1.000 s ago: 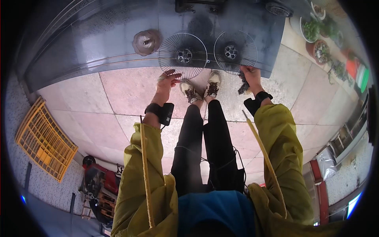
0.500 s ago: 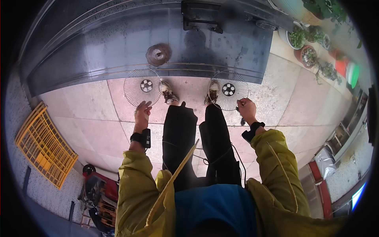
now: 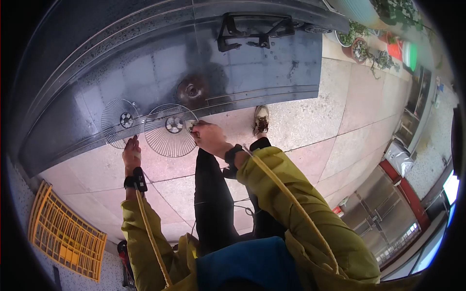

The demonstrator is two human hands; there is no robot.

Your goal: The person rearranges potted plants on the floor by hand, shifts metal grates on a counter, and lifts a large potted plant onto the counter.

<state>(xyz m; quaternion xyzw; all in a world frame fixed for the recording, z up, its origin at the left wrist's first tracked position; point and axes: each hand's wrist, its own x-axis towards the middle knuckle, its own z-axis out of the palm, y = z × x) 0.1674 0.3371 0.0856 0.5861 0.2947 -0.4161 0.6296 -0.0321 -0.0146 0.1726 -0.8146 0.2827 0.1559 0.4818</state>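
Two round wire fan guards with pale discs at their hubs are side by side in the head view. My left hand (image 3: 131, 154) is closed on the lower edge of the left fan guard (image 3: 116, 132), which overlaps the dark counter. My right hand (image 3: 209, 137) pinches the right edge of the other fan guard (image 3: 170, 145), seen partly over the pinkish floor tiles. The two rims come very close together; I cannot tell whether they touch. Beyond the guards lies the dark glossy counter (image 3: 131, 72), with a round burner-like fitting (image 3: 191, 90) on it.
A black metal pot stand (image 3: 257, 36) sits farther back on the counter. Potted plants (image 3: 359, 50) line the upper right, near a red and green container (image 3: 409, 55). Yellow wire racks (image 3: 68, 237) stand at lower left. My shoe (image 3: 261, 120) is below the counter edge.
Both hands and fan guards have moved left. My right hand has brought its guard across my legs, close to the left one. The view has shifted and turned too.
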